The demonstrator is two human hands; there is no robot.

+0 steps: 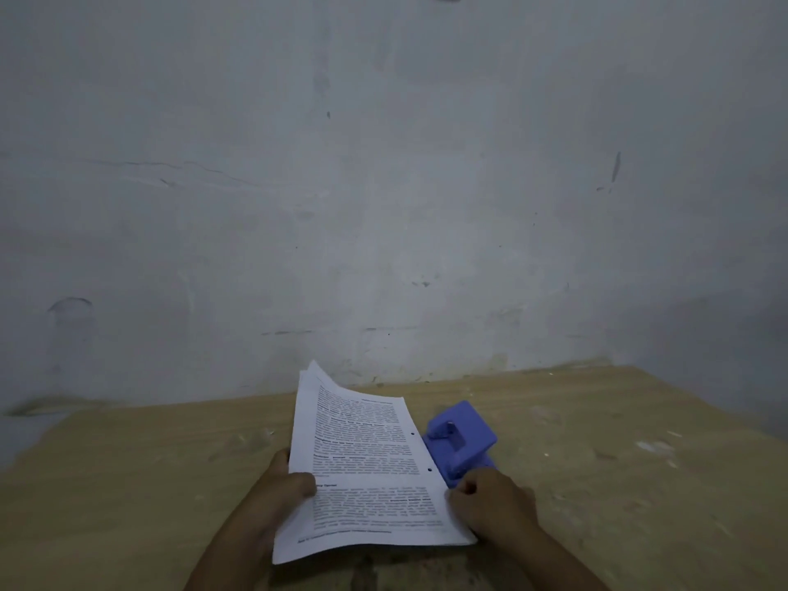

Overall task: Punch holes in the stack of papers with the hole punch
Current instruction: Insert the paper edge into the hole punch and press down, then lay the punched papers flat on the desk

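We hold the stack of papers (366, 462) on the worktop (128, 484), left hand (281, 488) grip clamped on its left edge, right hand (490, 505) closed at the punched edge beside the hole punch (462, 441), likely steadying it.

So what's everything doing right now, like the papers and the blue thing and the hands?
Papers: held in both hands, far end lifted, two holes already along the right edge.
Hole punch: on the table, beside the papers' right edge.
Left hand: gripping the papers' left edge.
Right hand: closed on the papers' right edge.
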